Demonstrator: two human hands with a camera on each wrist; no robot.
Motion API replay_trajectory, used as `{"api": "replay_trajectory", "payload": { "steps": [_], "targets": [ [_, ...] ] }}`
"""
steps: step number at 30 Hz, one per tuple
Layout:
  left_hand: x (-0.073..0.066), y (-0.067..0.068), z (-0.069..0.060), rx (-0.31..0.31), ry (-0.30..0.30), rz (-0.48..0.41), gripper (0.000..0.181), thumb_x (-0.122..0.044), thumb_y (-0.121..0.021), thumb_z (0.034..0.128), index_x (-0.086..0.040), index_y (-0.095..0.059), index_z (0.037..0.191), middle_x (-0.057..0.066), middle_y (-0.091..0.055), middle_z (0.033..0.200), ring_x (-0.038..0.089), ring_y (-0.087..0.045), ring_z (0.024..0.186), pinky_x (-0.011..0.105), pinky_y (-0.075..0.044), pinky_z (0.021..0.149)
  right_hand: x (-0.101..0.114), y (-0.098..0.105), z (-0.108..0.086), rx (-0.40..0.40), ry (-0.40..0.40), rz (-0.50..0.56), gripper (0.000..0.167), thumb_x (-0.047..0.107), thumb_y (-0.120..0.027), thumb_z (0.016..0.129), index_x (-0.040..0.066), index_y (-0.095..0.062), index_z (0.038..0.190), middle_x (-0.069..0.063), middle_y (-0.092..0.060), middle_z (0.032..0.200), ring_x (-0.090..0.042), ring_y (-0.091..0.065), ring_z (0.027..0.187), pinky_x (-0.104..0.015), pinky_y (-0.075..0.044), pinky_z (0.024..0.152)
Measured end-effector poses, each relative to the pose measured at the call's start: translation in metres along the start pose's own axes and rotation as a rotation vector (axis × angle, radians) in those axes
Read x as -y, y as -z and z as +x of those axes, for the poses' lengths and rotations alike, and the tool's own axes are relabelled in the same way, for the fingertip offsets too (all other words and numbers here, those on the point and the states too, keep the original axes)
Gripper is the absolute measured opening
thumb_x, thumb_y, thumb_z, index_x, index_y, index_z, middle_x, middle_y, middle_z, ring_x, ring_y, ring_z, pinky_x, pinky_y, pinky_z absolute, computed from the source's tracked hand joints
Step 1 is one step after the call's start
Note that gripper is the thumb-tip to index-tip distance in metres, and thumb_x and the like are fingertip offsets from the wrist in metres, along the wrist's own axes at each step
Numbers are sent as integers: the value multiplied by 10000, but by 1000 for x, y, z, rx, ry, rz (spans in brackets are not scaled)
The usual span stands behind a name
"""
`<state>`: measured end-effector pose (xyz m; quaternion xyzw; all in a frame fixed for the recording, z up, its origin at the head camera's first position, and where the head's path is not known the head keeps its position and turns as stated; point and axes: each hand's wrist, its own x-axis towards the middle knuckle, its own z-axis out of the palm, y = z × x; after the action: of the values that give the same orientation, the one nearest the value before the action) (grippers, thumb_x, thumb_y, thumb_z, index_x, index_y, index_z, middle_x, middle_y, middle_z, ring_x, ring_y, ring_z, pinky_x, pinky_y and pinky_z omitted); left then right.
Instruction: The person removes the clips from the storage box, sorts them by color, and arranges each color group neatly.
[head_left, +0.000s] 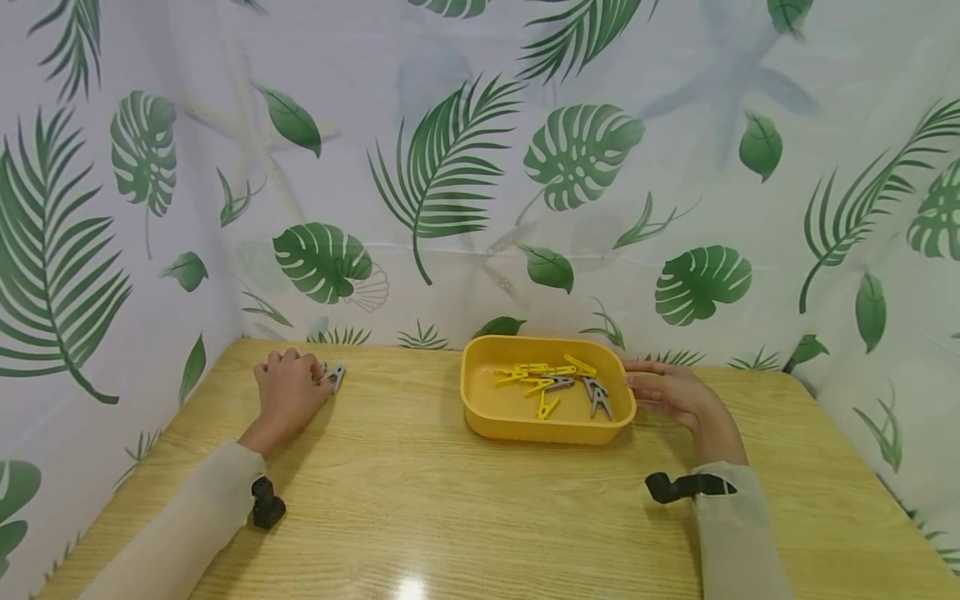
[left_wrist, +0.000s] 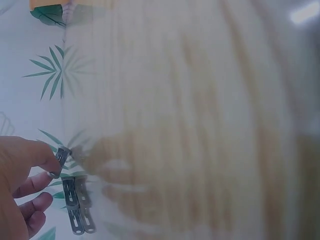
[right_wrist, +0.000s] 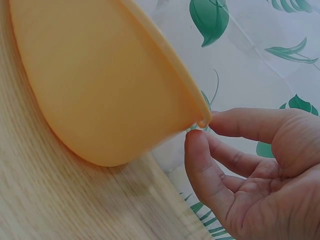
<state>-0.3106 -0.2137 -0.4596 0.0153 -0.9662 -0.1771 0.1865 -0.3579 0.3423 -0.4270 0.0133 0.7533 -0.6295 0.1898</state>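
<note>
At the table's back left, the left hand (head_left: 288, 387) pinches a grey clothespin (left_wrist: 62, 157) between thumb and finger. Another grey clothespin (left_wrist: 73, 206) lies on the table close to its curled fingers. A yellow basin (head_left: 547, 429) stands at the back of the table, with several yellow clothespins (head_left: 547, 406) and a few grey ones (head_left: 600, 400) inside. The right hand (head_left: 678, 400) is at the basin's right end; in the right wrist view its thumb and finger pinch the basin's rim (right_wrist: 170, 55).
The wooden table (head_left: 420, 508) reaches back to a white cloth (head_left: 450, 300) printed with green leaves, which also hangs along both sides. Each sleeve carries a black wrist camera, left (head_left: 266, 502) and right (head_left: 675, 487).
</note>
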Motion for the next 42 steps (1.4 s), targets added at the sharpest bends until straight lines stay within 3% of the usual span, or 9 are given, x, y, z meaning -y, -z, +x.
{"api": "replay_trajectory", "payload": {
  "steps": [6, 13, 18, 28, 42],
  "targets": [
    [2, -1, 1, 3, 20, -13, 188, -178, -719, 872, -66, -592, 792, 159, -578, 881, 373, -457, 891, 579, -307, 845, 0, 0, -1, 1, 2, 7, 506, 161, -668, 988, -5, -498, 1434, 130, -721, 982, -64, -710, 915, -259, -590, 833],
    [1, -1, 3, 8, 34, -97, 191, -207, -745, 892, -42, -661, 940, 186, -610, 971, 382, -472, 944, 585, -303, 871, 0, 2, 0, 5, 8, 0, 495, 163, -656, 996, -4, -499, 1434, 133, -717, 987, -61, -708, 916, -256, -590, 830],
    [2, 0, 4, 8, 41, -151, 186, -208, -734, 902, -39, -675, 952, 183, -601, 971, 383, -468, 956, 597, -300, 882, 1, 0, -1, -3, 2, -1, 506, 164, -665, 989, -12, -498, 1433, 124, -718, 985, -66, -708, 915, -261, -592, 829],
    [10, 4, 3, 54, 85, -47, 186, -199, -747, 857, -82, -642, 757, 150, -590, 873, 400, -488, 912, 620, -321, 874, 3, -1, -2, -11, -2, 4, 504, 163, -664, 989, -15, -497, 1430, 124, -716, 977, -66, -710, 909, -263, -595, 827],
    [7, 2, 3, 69, 65, -87, 143, -187, -741, 861, -80, -688, 782, 152, -622, 897, 389, -495, 900, 617, -328, 863, 2, -1, -1, -12, -3, 2, 531, 167, -669, 988, -17, -484, 1451, 129, -713, 987, -62, -708, 920, -261, -593, 830]
  ]
}}
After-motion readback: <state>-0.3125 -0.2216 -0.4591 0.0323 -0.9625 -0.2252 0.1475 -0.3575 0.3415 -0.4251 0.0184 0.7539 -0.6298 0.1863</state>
